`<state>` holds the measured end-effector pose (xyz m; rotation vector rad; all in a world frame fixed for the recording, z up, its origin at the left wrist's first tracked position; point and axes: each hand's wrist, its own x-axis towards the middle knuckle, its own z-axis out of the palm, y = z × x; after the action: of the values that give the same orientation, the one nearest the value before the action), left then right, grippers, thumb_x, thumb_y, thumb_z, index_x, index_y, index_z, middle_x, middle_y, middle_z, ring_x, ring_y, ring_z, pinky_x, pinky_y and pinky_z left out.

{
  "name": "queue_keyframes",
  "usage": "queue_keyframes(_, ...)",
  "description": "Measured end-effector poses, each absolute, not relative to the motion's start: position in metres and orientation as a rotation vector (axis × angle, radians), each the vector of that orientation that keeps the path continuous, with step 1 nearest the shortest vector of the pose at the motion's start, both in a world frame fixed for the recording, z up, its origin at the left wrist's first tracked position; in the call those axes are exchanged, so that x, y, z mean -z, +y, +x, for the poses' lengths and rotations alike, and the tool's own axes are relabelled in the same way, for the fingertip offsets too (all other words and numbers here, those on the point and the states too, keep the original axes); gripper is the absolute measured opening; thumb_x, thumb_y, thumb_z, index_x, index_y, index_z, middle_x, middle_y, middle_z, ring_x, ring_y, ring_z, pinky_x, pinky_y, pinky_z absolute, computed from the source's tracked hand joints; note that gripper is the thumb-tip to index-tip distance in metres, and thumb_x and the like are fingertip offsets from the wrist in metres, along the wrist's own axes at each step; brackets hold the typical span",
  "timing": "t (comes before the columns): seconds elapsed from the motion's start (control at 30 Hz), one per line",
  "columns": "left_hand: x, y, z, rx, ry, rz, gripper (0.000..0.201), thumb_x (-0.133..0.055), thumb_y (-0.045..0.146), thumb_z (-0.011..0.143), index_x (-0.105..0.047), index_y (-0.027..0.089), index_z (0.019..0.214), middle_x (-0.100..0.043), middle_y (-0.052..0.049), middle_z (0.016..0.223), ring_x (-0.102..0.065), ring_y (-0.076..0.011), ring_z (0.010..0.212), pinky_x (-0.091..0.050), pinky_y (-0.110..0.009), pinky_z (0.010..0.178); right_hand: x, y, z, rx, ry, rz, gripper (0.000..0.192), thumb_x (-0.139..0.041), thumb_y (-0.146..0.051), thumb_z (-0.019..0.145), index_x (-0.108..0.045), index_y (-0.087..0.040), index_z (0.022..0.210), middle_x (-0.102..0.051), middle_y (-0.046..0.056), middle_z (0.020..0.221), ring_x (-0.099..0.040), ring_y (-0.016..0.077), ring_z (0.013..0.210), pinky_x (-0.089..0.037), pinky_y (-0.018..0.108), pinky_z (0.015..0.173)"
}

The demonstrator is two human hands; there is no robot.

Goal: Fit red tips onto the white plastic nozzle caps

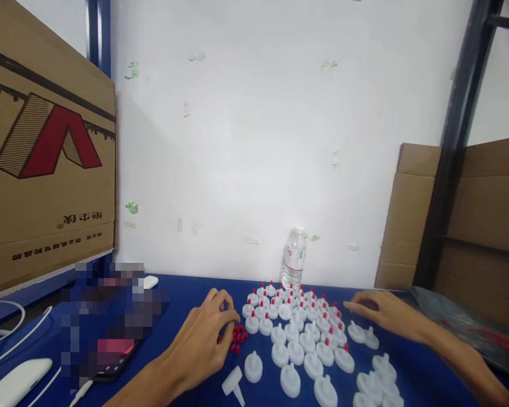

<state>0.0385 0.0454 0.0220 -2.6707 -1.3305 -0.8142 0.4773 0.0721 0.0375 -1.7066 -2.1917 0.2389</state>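
Note:
My left hand [207,336] is at the pile of small red caps [238,337]. Its thumb and fingers curl together at the pile's edge; whatever is between the fingertips is hidden. My right hand [379,312] hovers at the right side of the white nozzle lids [307,342], fingers bent and a little apart, with nothing visible in them. Many of the lids stand upright in a cluster, the farther ones mostly with red tips, several nearer ones bare. One loose lid [234,384] lies on its side in front of my left hand.
A water bottle [294,259] stands against the white wall behind the lids. More bare lids [371,387] sit at the front right. A phone [119,359], white cables and a white device [19,384] lie left. Cardboard boxes [46,198] and a plastic bag [470,328] flank the blue table.

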Motion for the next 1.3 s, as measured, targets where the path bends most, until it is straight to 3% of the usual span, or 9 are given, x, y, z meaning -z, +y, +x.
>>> queue_keyframes(0.13,-0.02,0.041,0.041,0.976,-1.383,-2.593,0.031,-0.048,0.014,0.088,-0.075,0.028,0.089,-0.042,-0.004,0.146,-0.053,-0.029,0.116,-0.055,-0.041,0.077,-0.024,0.073,0.479,-0.363,-2.128,-1.801,0.055,-0.048,-0.069,0.09,-0.072,-0.021,0.078,-0.074,0.006,0.077,-0.067,0.0243,0.066,-0.051,0.033,0.066)
queue_keyframes(0.3,-0.02,0.042,0.039,1.062,-1.373,-2.589,0.036,-0.047,0.009,0.085,-0.077,0.029,0.087,-0.03,0.0,0.158,-0.052,-0.031,0.121,-0.056,-0.043,0.077,-0.016,0.074,0.469,-0.564,-2.158,-1.709,0.059,-0.042,-0.072,0.092,-0.068,-0.021,0.081,-0.07,0.004,0.071,-0.067,0.0225,0.063,-0.052,0.03,0.059)
queue_keyframes(0.43,-0.021,0.04,0.039,1.083,-1.329,-2.603,0.04,-0.042,0.008,0.087,-0.075,0.029,0.093,-0.04,-0.005,0.149,-0.058,-0.0278,0.112,-0.056,-0.04,0.075,-0.03,0.07,0.461,-0.308,-2.179,-1.646,0.053,-0.043,-0.065,0.094,-0.07,-0.021,0.082,-0.072,0.005,0.077,-0.065,0.023,0.072,-0.05,0.031,0.069)
queue_keyframes(0.57,-0.024,0.036,0.041,1.089,-1.332,-2.613,0.038,-0.039,0.007,0.088,-0.07,0.026,0.098,-0.05,-0.009,0.129,-0.064,-0.0201,0.086,-0.053,-0.034,0.065,-0.034,0.068,0.451,-0.458,-2.268,-1.514,0.038,-0.064,-0.057,0.086,-0.074,-0.022,0.097,-0.075,0.004,0.085,-0.066,0.0229,0.08,-0.049,0.03,0.075)
queue_keyframes(0.73,-0.025,0.035,0.043,1.072,-1.314,-2.628,0.033,-0.04,0.008,0.088,-0.067,0.026,0.093,-0.051,-0.008,0.122,-0.063,-0.0193,0.087,-0.051,-0.032,0.064,-0.027,0.068,0.447,-0.484,-2.32,-1.57,0.03,-0.073,-0.05,0.078,-0.078,-0.024,0.092,-0.075,0.003,0.086,-0.066,0.0235,0.081,-0.048,0.03,0.073)
queue_keyframes(1.03,-0.025,0.034,0.045,1.063,-1.3,-2.667,0.032,-0.039,0.006,0.088,-0.065,0.024,0.091,-0.051,-0.007,0.117,-0.061,-0.0161,0.08,-0.046,-0.028,0.06,-0.027,0.079,0.469,-0.388,-2.192,-1.585,0.021,-0.067,-0.037,0.077,-0.076,-0.023,0.091,-0.076,0.004,0.081,-0.067,0.0231,0.078,-0.048,0.03,0.071)
queue_keyframes(1.17,-0.023,0.035,0.045,1.083,-1.285,-2.661,0.034,-0.037,0.006,0.089,-0.066,0.025,0.091,-0.051,-0.006,0.117,-0.062,-0.0172,0.085,-0.047,-0.029,0.064,-0.015,0.087,0.475,-0.336,-2.2,-1.683,0.022,-0.064,-0.03,0.075,-0.075,-0.023,0.093,-0.076,0.003,0.081,-0.068,0.0218,0.075,-0.047,0.029,0.068)
queue_keyframes(1.3,-0.021,0.037,0.043,1.116,-1.241,-2.646,0.032,-0.038,0.006,0.088,-0.065,0.023,0.089,-0.051,-0.006,0.114,-0.06,-0.0161,0.081,-0.045,-0.028,0.063,-0.02,0.082,0.469,-0.345,-2.232,-1.663,0.021,-0.063,-0.035,0.079,-0.075,-0.024,0.092,-0.077,0.003,0.085,-0.068,0.0223,0.077,-0.048,0.029,0.068)
